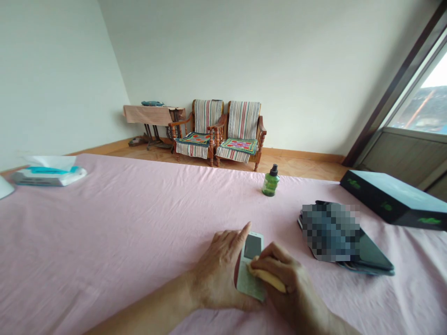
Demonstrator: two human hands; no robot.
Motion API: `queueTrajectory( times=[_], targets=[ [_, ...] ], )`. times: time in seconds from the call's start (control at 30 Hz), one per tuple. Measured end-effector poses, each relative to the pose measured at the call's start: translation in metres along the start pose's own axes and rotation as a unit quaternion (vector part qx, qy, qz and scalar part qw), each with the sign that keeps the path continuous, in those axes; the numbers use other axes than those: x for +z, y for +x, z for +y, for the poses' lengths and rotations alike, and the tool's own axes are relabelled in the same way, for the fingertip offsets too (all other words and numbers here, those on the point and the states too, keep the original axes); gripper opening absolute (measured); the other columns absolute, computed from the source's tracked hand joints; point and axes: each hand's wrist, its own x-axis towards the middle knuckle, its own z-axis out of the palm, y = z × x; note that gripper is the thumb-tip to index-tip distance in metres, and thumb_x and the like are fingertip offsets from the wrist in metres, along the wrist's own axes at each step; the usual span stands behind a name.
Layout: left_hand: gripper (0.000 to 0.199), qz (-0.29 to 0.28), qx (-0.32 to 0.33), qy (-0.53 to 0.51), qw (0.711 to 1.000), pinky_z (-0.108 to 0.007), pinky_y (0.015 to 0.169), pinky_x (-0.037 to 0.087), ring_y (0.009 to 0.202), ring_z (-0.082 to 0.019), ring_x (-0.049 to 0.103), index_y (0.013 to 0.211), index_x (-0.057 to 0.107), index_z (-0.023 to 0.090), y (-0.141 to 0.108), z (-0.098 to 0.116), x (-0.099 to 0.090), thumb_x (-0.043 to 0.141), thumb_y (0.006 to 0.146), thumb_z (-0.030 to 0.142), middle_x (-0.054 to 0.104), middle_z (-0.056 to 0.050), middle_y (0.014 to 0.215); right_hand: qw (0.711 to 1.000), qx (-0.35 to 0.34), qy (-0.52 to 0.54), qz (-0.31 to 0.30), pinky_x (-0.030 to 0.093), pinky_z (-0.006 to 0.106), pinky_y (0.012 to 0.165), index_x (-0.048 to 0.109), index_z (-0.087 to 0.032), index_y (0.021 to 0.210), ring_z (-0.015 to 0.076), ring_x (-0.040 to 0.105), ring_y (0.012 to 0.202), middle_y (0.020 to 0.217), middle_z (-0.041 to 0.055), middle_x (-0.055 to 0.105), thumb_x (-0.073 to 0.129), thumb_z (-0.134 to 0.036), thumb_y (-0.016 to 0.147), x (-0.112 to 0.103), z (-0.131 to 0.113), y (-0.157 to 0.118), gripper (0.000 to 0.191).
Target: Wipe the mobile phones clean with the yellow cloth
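Observation:
A white phone-like device [253, 245] with a grey screen lies on the pink cloth [139, 223], its lower part looking dull and greenish. My left hand [223, 265] grips it by its left side and lower edge, with the index finger stretched up along the side and the thumb at the bottom. From the right, my right hand [289, 279] is closed round a pale yellow cloth or sponge [268, 279] and presses it on the middle of the device. My right fingers hide part of its right edge.
A green spray bottle [270, 181] stands beyond my hands. Stacked dark tablets [373, 253], partly pixelated, lie to the right, before a black box [391, 200]. A tissue pack [50, 172] is at the far left. Two chairs [239, 135] stand past the cloth's edge.

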Motion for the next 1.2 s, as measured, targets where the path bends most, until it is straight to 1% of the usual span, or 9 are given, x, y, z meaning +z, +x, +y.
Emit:
queueTrajectory(
  times=[0.13, 0.23, 0.43, 0.57, 0.77, 0.87, 1.0, 1.1, 1.2],
  targets=[
    [0.134, -0.007, -0.018, 0.002, 1.0, -0.058, 0.104, 0.026, 0.121, -0.038, 0.043, 0.15, -0.004, 0.025, -0.001, 0.003, -0.003, 0.084, 0.051, 0.05, 0.044, -0.014, 0.138, 0.997, -0.007, -0.062, 0.042, 0.049, 0.029, 0.071, 0.074, -0.021, 0.084, 0.018, 0.059, 0.079, 0.087, 0.0068, 0.061, 0.05, -0.009, 0.087, -0.005, 0.009, 0.031, 0.027],
    [0.142, -0.003, -0.025, -0.006, 1.0, -0.058, 0.104, 0.027, 0.122, -0.038, 0.041, 0.149, -0.013, 0.026, -0.002, 0.003, -0.003, 0.086, 0.049, 0.049, 0.039, -0.014, 0.142, 0.996, -0.019, -0.078, 0.033, 0.048, 0.029, 0.07, 0.074, -0.021, 0.083, 0.018, 0.057, 0.078, 0.083, 0.0061, 0.06, 0.05, -0.005, 0.085, 0.0, 0.016, 0.044, 0.029],
    [0.144, 0.004, -0.008, -0.001, 1.0, -0.057, 0.102, 0.03, 0.119, -0.037, 0.045, 0.148, -0.017, 0.025, -0.001, -0.002, 0.002, 0.086, 0.05, 0.047, 0.045, -0.014, 0.134, 0.999, -0.033, -0.028, -0.007, 0.047, 0.028, 0.069, 0.071, -0.022, 0.082, 0.0197, 0.056, 0.085, 0.088, 0.0063, 0.062, 0.056, -0.001, 0.079, 0.015, 0.001, 0.015, 0.026],
    [0.145, 0.016, 0.014, 0.009, 1.0, -0.054, 0.102, 0.032, 0.117, -0.035, 0.047, 0.147, -0.019, 0.023, 0.0, -0.005, 0.004, 0.085, 0.049, 0.047, 0.046, -0.015, 0.133, 0.999, -0.031, 0.024, -0.037, 0.047, 0.027, 0.067, 0.072, -0.022, 0.087, 0.0204, 0.059, 0.085, 0.088, 0.0063, 0.062, 0.059, -0.006, 0.077, 0.015, -0.015, -0.006, 0.023],
    [0.138, -0.004, -0.007, 0.006, 1.0, -0.055, 0.104, 0.029, 0.122, -0.037, 0.043, 0.15, -0.008, 0.025, -0.001, -0.003, 0.0, 0.084, 0.05, 0.051, 0.043, -0.015, 0.136, 0.993, -0.001, 0.099, -0.062, 0.048, 0.025, 0.058, 0.074, -0.025, 0.075, 0.0173, 0.063, 0.07, 0.078, 0.0053, 0.063, 0.057, -0.018, 0.081, -0.018, -0.02, -0.019, 0.02],
    [0.136, -0.026, -0.024, 0.011, 0.999, -0.058, 0.108, 0.023, 0.132, -0.04, 0.033, 0.15, -0.004, 0.026, -0.002, -0.001, -0.003, 0.083, 0.05, 0.055, 0.033, -0.016, 0.146, 0.987, -0.008, 0.15, -0.055, 0.049, 0.026, 0.057, 0.075, -0.028, 0.092, 0.0185, 0.064, 0.069, 0.078, 0.0051, 0.065, 0.055, -0.023, 0.083, -0.039, -0.013, -0.03, 0.022],
    [0.136, -0.049, -0.012, 0.02, 0.999, -0.058, 0.111, 0.019, 0.138, -0.041, 0.023, 0.151, -0.004, 0.025, -0.003, -0.002, -0.005, 0.083, 0.052, 0.058, 0.021, -0.017, 0.154, 0.989, 0.072, 0.128, 0.014, 0.052, 0.031, 0.072, 0.068, -0.028, 0.11, 0.0218, 0.065, 0.088, 0.1, 0.0072, 0.067, 0.061, -0.031, 0.085, -0.056, -0.002, -0.037, 0.026],
    [0.131, -0.056, 0.001, 0.03, 0.998, -0.056, 0.112, 0.019, 0.14, -0.039, 0.021, 0.151, -0.002, 0.024, -0.003, -0.003, -0.007, 0.083, 0.055, 0.054, 0.019, -0.015, 0.155, 0.99, 0.104, 0.087, 0.039, 0.048, 0.031, 0.075, 0.071, -0.022, 0.092, 0.0204, 0.061, 0.085, 0.09, 0.0066, 0.066, 0.055, -0.037, 0.09, -0.057, 0.003, -0.032, 0.022],
    [0.13, -0.077, -0.002, 0.047, 0.996, -0.053, 0.113, 0.019, 0.141, -0.037, 0.019, 0.151, -0.003, 0.025, -0.003, -0.004, -0.01, 0.083, 0.056, 0.047, 0.017, -0.013, 0.157, 0.994, 0.102, 0.039, 0.011, 0.041, 0.027, 0.063, 0.064, -0.018, 0.069, 0.0148, 0.054, 0.068, 0.072, 0.0026, 0.059, 0.049, -0.034, 0.093, -0.048, 0.01, -0.027, 0.033]
  ],
)
